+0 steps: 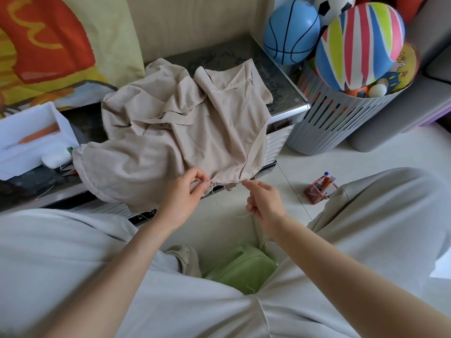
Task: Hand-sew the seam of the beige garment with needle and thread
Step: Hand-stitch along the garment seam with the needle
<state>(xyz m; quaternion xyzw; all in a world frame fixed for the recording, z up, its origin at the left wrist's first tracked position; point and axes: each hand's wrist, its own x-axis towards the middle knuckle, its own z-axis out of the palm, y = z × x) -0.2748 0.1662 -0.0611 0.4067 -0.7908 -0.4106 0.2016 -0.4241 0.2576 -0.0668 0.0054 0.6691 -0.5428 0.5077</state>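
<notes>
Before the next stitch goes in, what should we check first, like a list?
1. Left hand pinches the beige garment at its frayed edge: ok.
2. Right hand grips the thread, with a tail hanging below it: ok.
3. Needle in the right fingertips: cannot tell, too small to see.
4. Edge held up between both hands: ok.
5. Garment's bulk resting on the table: ok.
6. Thread free of knots: cannot tell.
</notes>
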